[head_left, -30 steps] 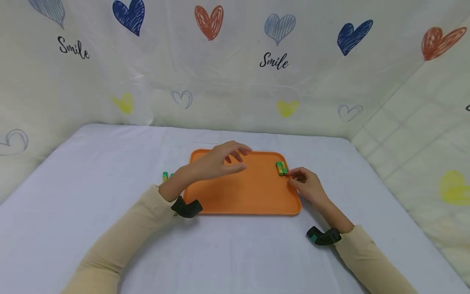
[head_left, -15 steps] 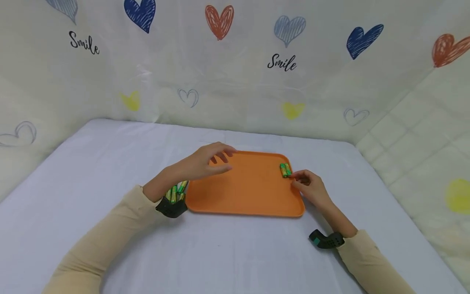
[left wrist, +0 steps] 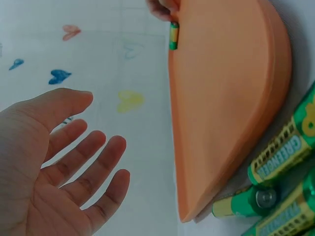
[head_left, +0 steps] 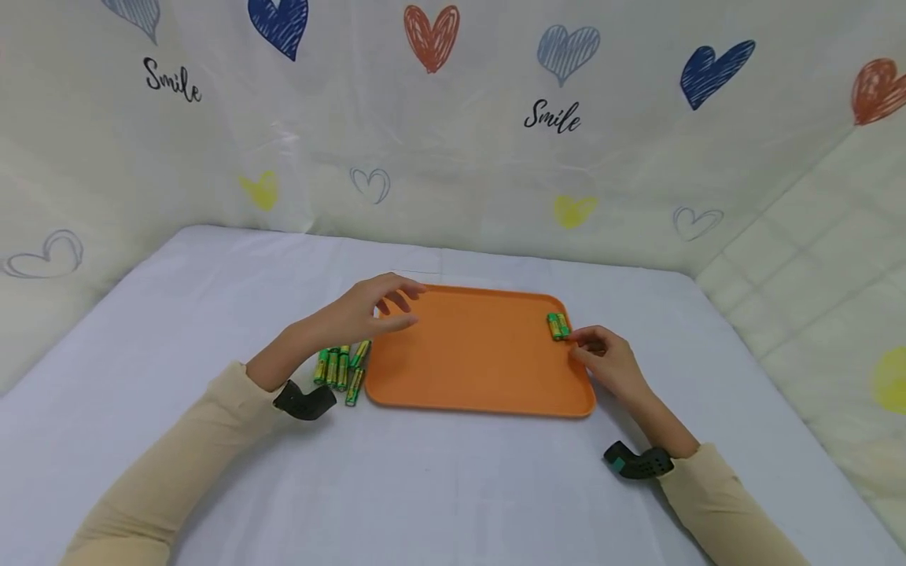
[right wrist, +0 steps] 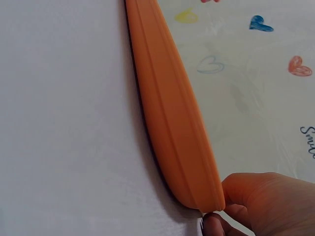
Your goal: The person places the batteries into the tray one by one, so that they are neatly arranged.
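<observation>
My left hand [head_left: 361, 310] hovers over the left end of the orange tray [head_left: 481, 369], fingers spread and nothing in its grasp. Below its wrist, several green-and-yellow batteries [head_left: 343, 369] lie on the cloth beside the tray; the left wrist view shows some of these batteries [left wrist: 280, 157] up close. Two more batteries [head_left: 558, 326] lie side by side in the tray near its right edge. My right hand [head_left: 605, 358] is at that edge, fingers loosely bent, an index fingertip at the near end of the pair. In the right wrist view, the tray rim [right wrist: 172, 118] hides those batteries.
A white cloth [head_left: 439, 487] covers the table. Behind it rises a pale backdrop [head_left: 467, 157] with printed hearts. Each wrist wears a black camera mount, the left mount [head_left: 304, 401] close to the loose batteries.
My left hand has drawn back leftward from above the tray's middle, uncovering the loose batteries. The right hand stays by the pair in the tray; the head view has shifted slightly.
</observation>
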Demonstrator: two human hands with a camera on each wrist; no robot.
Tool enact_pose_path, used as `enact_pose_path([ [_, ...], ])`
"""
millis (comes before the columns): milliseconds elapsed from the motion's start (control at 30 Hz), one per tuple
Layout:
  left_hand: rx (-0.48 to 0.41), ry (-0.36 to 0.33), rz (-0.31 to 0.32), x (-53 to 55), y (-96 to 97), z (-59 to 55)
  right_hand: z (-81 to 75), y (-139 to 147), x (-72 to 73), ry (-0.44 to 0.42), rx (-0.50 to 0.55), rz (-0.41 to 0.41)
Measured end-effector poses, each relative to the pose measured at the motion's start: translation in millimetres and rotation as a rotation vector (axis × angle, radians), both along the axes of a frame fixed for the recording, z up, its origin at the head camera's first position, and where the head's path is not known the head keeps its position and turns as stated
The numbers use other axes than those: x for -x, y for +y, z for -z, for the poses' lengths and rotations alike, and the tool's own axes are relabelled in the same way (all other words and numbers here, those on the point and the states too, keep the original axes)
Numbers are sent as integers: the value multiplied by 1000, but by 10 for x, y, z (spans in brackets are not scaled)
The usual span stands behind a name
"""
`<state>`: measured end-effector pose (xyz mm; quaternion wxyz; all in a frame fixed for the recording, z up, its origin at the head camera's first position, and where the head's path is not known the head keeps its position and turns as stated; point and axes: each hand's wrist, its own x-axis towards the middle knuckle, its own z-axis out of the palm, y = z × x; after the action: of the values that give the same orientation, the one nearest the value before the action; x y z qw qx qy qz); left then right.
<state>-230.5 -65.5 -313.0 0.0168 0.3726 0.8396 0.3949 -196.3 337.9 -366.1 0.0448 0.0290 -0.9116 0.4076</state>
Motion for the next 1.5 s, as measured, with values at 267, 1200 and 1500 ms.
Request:
enact_pose_path([
  [267, 20, 6, -34, -26, -161, 47, -15, 9, 0, 4, 8, 0],
  [1200, 94, -66, -217, 28, -921, 372, -2, -11, 14, -3, 15, 0],
  [1500, 132, -167, -255, 43, -1029, 452, -10, -7, 2, 0, 21, -4],
])
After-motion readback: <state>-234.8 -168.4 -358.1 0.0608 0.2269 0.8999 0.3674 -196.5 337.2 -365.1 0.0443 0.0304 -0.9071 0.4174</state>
